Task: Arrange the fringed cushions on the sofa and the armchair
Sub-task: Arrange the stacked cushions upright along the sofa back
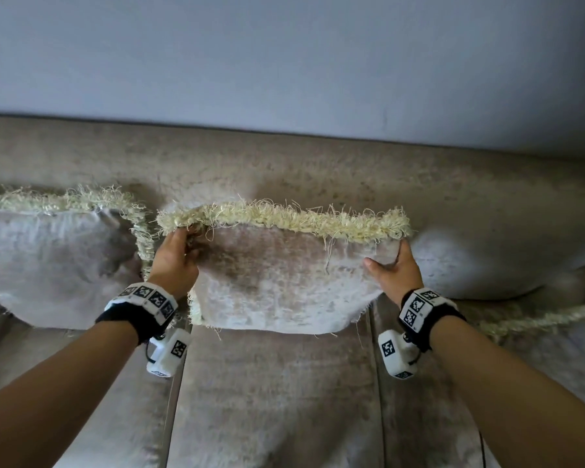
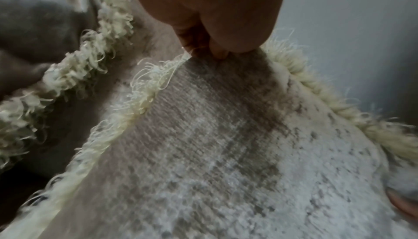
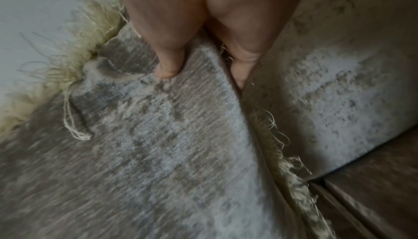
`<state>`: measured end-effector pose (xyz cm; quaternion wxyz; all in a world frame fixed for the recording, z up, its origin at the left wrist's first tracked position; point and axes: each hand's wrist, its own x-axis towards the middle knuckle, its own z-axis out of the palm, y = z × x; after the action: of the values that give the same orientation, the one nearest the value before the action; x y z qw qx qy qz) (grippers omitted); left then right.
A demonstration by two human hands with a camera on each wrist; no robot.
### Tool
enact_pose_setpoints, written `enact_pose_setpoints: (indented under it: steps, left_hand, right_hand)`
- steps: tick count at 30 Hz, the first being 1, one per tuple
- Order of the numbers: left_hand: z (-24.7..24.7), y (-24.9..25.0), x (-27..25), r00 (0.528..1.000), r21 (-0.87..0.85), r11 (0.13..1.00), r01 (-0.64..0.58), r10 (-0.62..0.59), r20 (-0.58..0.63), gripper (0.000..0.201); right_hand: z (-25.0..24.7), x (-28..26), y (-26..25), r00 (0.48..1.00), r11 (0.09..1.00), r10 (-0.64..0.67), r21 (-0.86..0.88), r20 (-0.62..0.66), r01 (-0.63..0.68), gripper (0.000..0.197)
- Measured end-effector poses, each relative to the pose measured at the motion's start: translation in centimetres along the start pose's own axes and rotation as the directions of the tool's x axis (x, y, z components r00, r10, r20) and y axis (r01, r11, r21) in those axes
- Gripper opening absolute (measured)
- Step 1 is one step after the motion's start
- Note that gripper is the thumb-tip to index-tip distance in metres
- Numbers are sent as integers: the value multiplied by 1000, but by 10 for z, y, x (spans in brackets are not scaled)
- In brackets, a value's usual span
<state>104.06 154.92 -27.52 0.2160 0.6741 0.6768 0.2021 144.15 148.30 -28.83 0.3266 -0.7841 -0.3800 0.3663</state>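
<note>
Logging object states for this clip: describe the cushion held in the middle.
The middle cushion is square, mottled grey-beige woven fabric edged with shaggy cream fringe. It stands upright against the sofa back. The left hand grips its top left corner; the right hand holds its right edge, thumb in front.
</note>
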Motion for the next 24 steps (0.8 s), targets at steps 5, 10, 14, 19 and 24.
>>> enact_pose_setpoints:
  steps: [5,10,14,19,24]
  left_hand:
    - [12,-2,4,993,42,997,59,-62,96,30]
    - [48,-31,15,972,90,991,99,-116,206,48]
    - [62,-37,23,944,252,967,25,-106,313,69]
    - [59,-27,22,944,370,929,-1,-121,308,67]
    - [57,14,8,954,422,887,-186,61,294,51]
  right_hand:
    - [6,14,5,999,997,13,-79,38,-10,68]
    - [30,17,23,991,972,95,-223,96,-72,73]
    - [41,11,33,974,945,49,-325,223,27,88]
    - [24,3,26,975,939,2,-336,224,75,83]
    - [-16,-13,22,991,940,41,-342,130,6,67]
